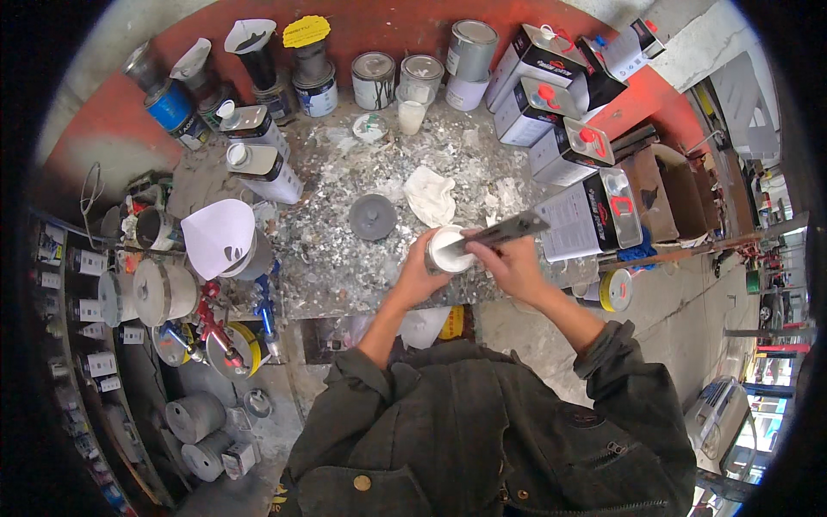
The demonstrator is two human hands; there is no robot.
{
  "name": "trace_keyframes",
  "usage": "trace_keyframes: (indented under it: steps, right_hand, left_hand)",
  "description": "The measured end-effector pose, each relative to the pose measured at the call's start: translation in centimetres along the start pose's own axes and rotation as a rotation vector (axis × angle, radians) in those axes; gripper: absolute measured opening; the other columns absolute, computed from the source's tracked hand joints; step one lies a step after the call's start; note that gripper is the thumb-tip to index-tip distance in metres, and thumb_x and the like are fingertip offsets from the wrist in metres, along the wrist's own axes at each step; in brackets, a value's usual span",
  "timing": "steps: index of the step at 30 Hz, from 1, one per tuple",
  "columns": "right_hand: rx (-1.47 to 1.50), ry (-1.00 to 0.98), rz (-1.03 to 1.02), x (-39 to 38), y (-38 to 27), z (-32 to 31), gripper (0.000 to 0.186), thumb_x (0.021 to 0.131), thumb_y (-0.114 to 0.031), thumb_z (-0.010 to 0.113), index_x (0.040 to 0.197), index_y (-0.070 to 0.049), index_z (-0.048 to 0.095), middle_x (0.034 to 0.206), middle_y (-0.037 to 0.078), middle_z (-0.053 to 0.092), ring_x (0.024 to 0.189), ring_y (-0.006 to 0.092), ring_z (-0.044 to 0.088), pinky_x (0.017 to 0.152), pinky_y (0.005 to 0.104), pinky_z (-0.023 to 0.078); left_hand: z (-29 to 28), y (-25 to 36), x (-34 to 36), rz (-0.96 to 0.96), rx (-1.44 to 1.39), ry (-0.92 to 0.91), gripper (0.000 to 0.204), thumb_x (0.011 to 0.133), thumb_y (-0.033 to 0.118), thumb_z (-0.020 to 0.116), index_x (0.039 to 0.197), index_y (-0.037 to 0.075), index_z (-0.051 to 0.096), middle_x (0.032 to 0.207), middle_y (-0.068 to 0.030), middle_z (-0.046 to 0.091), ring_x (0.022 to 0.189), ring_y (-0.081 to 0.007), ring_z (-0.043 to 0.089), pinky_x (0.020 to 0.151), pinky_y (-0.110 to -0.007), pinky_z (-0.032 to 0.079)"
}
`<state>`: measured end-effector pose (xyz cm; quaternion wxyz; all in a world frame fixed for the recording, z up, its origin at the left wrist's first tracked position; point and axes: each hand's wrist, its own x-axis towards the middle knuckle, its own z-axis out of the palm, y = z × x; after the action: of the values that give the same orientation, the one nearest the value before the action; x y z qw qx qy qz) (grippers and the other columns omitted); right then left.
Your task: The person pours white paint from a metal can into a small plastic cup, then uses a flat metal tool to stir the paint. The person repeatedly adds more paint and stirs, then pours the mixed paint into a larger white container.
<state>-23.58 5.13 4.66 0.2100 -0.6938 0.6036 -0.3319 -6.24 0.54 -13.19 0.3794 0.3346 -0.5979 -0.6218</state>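
Near the front edge of the paint-spattered bench (319, 258), my left hand (418, 277) is wrapped round a small cup (451, 261) with white liquid, likely paint, in it. My right hand (517, 271) grips a flat, grey, ruler-like stirring stick (510, 229). The stick lies slanted over the cup, its lower end at the white liquid; how deep it reaches I cannot tell. Just beyond the cup rests a crumpled white cloth (430, 196). A round grey lid (373, 217) lies flat to the left of it.
Rectangular metal cans with red caps (586, 142) line the bench's right side. Paint tins (373, 82) and a clear cup of whitish liquid (412, 112) stand at the back. On the left are two white-capped cans (265, 172), a bucket with a paper strainer (219, 237) and spray guns (215, 323).
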Motion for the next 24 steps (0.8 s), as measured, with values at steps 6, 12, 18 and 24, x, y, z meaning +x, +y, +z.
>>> trace_keyframes:
  steps: [6,12,18,24]
  right_hand:
    - [-0.019,0.011,-0.034,2.2,-0.6,-3.0,0.022,0.094,-0.012,0.073,0.114,-0.004,0.078,0.070,0.007,0.068,0.057,0.0149,0.054,0.056,0.0323,0.041]
    - [-0.291,-0.089,-0.022,0.0,2.6,-1.3,0.021,0.093,-0.026,0.074,0.100,-0.007,0.079,0.084,0.017,0.072,0.072,0.0367,0.067,0.063,0.0433,0.051]
    - [-0.102,0.082,-0.083,-1.3,0.8,0.0,0.018,0.093,-0.018,0.073,0.106,-0.006,0.079,0.090,0.013,0.075,0.076,0.0313,0.070,0.067,0.0401,0.051]
    - [-0.029,0.038,-0.028,1.1,0.3,-3.5,0.015,0.091,-0.015,0.075,0.102,-0.005,0.079,0.092,0.012,0.077,0.073,0.0294,0.070,0.066,0.0373,0.052]
  left_hand:
    - [1.6,1.6,-0.6,0.151,0.350,0.182,0.099,0.060,0.013,0.094,0.145,0.008,0.045,0.141,-0.0163,0.048,0.131,-0.0385,0.045,0.114,-0.045,0.036]
    - [2.2,2.7,-0.3,0.095,0.354,0.258,0.087,0.060,0.008,0.093,0.138,0.006,0.052,0.132,-0.0147,0.058,0.126,-0.0374,0.052,0.108,-0.045,0.042]
    - [2.1,2.3,-0.8,0.040,0.278,0.275,0.089,0.065,0.011,0.092,0.142,0.003,0.049,0.136,-0.0190,0.059,0.126,-0.0380,0.057,0.105,-0.045,0.047]
    - [2.9,2.2,-0.8,0.061,0.308,0.292,0.092,0.063,0.012,0.094,0.143,0.003,0.048,0.136,-0.0186,0.058,0.128,-0.0363,0.056,0.108,-0.044,0.045]
